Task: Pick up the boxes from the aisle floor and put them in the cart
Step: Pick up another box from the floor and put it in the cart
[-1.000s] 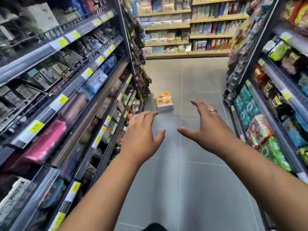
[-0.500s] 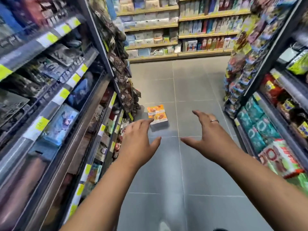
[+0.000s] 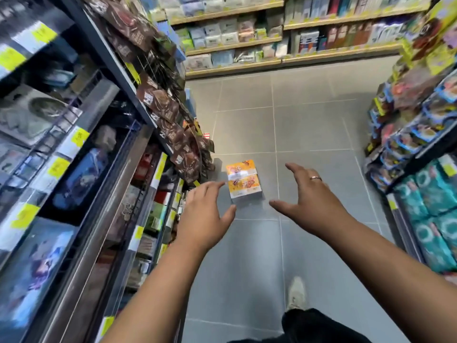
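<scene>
Nearest the camera, a dark trouser leg (image 3: 319, 325) and a pale, blurred shoe (image 3: 296, 293) are seen on the grey tiled floor (image 3: 247, 268). Two bare forearms are stretched forward above the tiles. The left hand (image 3: 205, 214) is held palm down with its grip spread, fingers loose and nothing held; its fingertips are seen just at the left edge of the boxes, though contact cannot be told. The right hand (image 3: 309, 199), marked by a thin ring (image 3: 315, 178), is likewise spread wide and empty, just right of the boxes. Between the hands, the orange and yellow cardboard boxes (image 3: 243, 179) are seen lying on the floor, close to the foot of the dark metal shelving on the left (image 3: 103, 149), under hanging brown packets (image 3: 173, 125). Teal packs (image 3: 430, 219) are shelved at the right. Wooden shelves of goods (image 3: 247, 40) are seen across the aisle's far end.
</scene>
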{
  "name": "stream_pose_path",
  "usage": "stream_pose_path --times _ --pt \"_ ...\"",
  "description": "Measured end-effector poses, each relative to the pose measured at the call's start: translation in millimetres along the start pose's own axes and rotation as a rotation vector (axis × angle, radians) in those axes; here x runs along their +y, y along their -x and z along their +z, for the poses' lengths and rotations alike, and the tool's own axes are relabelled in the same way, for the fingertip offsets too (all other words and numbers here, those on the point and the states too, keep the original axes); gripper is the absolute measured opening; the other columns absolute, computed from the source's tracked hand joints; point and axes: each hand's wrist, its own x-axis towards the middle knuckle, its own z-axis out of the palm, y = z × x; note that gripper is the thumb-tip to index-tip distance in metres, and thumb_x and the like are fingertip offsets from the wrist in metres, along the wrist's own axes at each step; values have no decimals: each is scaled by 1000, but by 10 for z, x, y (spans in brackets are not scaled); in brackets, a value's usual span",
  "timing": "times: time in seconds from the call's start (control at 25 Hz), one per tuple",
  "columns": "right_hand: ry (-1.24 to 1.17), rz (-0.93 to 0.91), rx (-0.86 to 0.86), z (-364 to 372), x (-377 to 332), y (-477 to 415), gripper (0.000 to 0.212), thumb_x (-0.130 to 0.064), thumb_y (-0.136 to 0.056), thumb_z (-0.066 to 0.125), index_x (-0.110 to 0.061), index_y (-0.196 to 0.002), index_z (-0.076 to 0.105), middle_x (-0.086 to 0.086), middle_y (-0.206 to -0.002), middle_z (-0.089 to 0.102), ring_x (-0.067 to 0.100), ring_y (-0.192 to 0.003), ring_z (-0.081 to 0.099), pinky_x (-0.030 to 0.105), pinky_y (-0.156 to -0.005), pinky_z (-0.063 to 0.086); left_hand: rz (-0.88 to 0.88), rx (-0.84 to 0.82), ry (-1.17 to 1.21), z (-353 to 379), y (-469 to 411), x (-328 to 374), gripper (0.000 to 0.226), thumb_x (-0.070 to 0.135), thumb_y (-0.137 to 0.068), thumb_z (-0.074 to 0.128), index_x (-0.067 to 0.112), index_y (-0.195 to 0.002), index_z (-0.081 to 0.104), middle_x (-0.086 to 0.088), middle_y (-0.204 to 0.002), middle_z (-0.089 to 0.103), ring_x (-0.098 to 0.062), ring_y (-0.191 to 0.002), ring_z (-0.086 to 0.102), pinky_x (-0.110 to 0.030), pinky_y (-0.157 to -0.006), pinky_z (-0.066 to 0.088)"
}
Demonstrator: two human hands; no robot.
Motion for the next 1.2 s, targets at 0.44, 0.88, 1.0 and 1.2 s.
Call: stream_pose_path --times 0.44,0.88,1.0,1.2 --pt "81 16 -154 493 -75 -2763 93 -47 -78 73 -32 -151 17 6 -148 33 31 -131 39 37 -102 37 -146 -62 69 543 -2256 -985 56 43 -89 60 25 -140 44 2 -139 48 -22 -129 42 -33 -106 33" --pt "142 156 -173 2084 652 -4705 91 -53 -72 74 -40 -147 24 12 -144 33 39 -123 45 46 -97 45 -157 -182 22 2068 -3994 -2019 54 47 -88 60 19 -134 51 -5 -130 55 -28 -121 48 -40 -101 39" --pt "187 185 -244 2682 1219 -5201 94 -56 -70 76 -39 -146 24 13 -144 32 40 -123 45 47 -97 46 -185 -185 -16 2880 -4279 -2318 57 48 -87 63 19 -134 50 -6 -132 53 -29 -119 49 -41 -98 41" --pt "241 182 -319 3743 2219 -6061 105 -56 -65 81 -35 -147 19 15 -148 26 41 -128 42 50 -99 45 -346 -273 -40 4307 -4638 -2879 70 56 -87 59 29 -146 33 -7 -147 36 -32 -127 42 -44 -101 42"
